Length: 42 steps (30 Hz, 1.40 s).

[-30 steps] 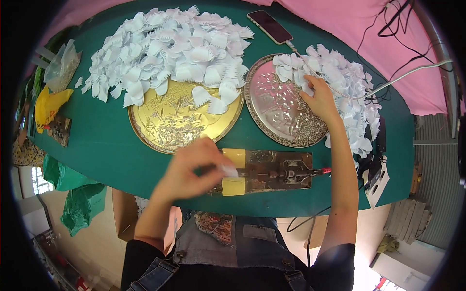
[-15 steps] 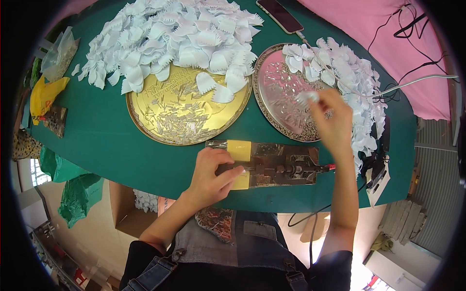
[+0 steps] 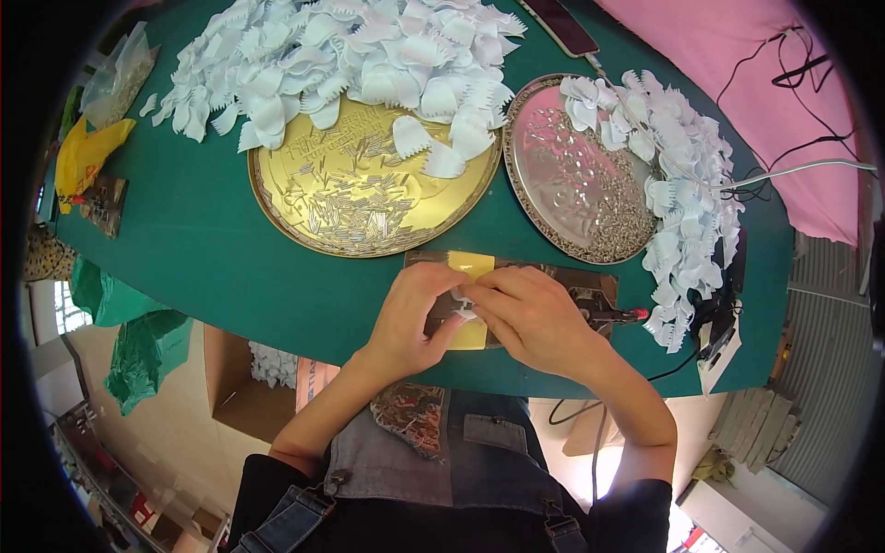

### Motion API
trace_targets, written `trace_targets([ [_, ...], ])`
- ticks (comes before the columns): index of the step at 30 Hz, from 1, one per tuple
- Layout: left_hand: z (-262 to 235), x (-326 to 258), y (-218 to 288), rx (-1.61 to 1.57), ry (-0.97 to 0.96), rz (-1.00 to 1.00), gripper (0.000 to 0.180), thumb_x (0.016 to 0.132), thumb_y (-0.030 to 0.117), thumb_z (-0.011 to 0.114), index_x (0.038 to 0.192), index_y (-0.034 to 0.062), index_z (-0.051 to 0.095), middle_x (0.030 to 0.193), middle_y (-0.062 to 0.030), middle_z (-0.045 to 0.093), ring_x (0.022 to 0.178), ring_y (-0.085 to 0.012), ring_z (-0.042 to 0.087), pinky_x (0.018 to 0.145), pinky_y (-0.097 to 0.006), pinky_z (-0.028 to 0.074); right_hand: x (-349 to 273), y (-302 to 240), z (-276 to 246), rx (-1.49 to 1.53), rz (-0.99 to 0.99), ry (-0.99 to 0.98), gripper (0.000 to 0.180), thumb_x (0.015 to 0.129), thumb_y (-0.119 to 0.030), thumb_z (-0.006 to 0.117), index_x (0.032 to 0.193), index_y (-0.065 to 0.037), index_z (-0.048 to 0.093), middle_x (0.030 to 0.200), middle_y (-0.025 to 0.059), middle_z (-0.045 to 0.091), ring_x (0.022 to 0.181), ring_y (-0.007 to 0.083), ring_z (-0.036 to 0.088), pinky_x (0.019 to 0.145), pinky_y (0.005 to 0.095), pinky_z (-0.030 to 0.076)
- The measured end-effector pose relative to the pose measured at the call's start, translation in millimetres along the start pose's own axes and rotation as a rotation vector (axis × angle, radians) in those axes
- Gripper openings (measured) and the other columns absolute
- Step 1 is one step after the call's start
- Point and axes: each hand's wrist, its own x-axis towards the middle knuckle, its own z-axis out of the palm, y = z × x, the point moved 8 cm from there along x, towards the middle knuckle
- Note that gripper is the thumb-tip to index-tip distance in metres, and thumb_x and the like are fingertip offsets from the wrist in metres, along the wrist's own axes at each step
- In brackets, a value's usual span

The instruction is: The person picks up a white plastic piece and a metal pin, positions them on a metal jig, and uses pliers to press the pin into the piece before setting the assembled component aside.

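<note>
Left hand (image 3: 410, 313): fingers curled, thumb and forefinger pinched together on a small white piece (image 3: 463, 297) at the near edge of the surface (image 3: 212, 249); right hand (image 3: 527, 318): fingers bent and closed on the same white piece from the other side, fingertips of both hands touching; the piece mostly hidden by the fingers, shape not clear.

Under the hands: a flat brown tool board (image 3: 576, 288) with a yellow block (image 3: 470, 264) showing above the fingers and yellow again below them; a red-tipped part (image 3: 636, 315) at the board's right end.

Beyond the hands: gold round tray (image 3: 304, 207), strewn with thin silver sticks, far rim covered by a heap of white scalloped pieces (image 3: 341, 55); just beside it to the right, silver round tray (image 3: 539, 175) with small silvery bits, its right side overlapped by a second heap of white scalloped pieces (image 3: 682, 175) running down toward the board.

Surface: green covering; dark phone (image 3: 562, 23) at the far edge; clear bag (image 3: 115, 83) and yellow bag (image 3: 83, 152) at the far left; white cable (image 3: 802, 168) at the right over pink cloth (image 3: 737, 64).
</note>
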Motion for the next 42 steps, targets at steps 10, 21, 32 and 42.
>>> trace_targets([
  [10, 3, 5, -1, 0.015, -0.085, 0.035, 0.038, 0.073, 0.005, 0.073, 0.108, 0.0042, 0.059, 0.102, -0.0115, 0.062, 0.097, -0.0332, 0.058, 0.09, -0.043, 0.044, 13, -3, -8, -0.128, -0.043, -0.076, 0.012, 0.083, -0.011, 0.066, 0.093, -0.005, 0.065, 0.085, 0.0064, 0.058, 0.078, 0.0254, 0.06, 0.07, 0.0389, 0.047],
  [21, 1, 11, -3, -0.014, -0.171, 0.057, 0.031, 0.071, 0.007, 0.071, 0.101, 0.0061, 0.062, 0.1, -0.0071, 0.067, 0.097, -0.0305, 0.06, 0.092, -0.043, 0.043, 115, 50, 21, 0.004, -0.008, -0.087, 0.013, 0.086, -0.009, 0.06, 0.097, -0.006, 0.066, 0.089, 0.0118, 0.062, 0.084, 0.0348, 0.064, 0.075, 0.0452, 0.052],
  [32, 3, 11, -4, -0.026, -0.171, 0.051, 0.03, 0.072, 0.009, 0.07, 0.1, 0.0066, 0.061, 0.1, -0.0077, 0.064, 0.095, -0.0294, 0.059, 0.089, -0.041, 0.041, 136, 60, 48, -0.218, 0.064, -0.338, 0.012, 0.074, -0.012, 0.066, 0.082, -0.003, 0.064, 0.083, 0.0108, 0.066, 0.08, 0.0327, 0.065, 0.071, 0.0436, 0.052],
  [42, -1, 11, -2, -0.024, -0.128, 0.022, 0.029, 0.07, 0.009, 0.072, 0.098, 0.0089, 0.064, 0.098, -0.0072, 0.059, 0.096, -0.0293, 0.055, 0.087, -0.041, 0.04, 139, 56, 42, -0.091, -0.009, -0.251, 0.011, 0.074, -0.013, 0.066, 0.078, -0.003, 0.064, 0.086, 0.0128, 0.067, 0.08, 0.0322, 0.065, 0.07, 0.0437, 0.051],
])
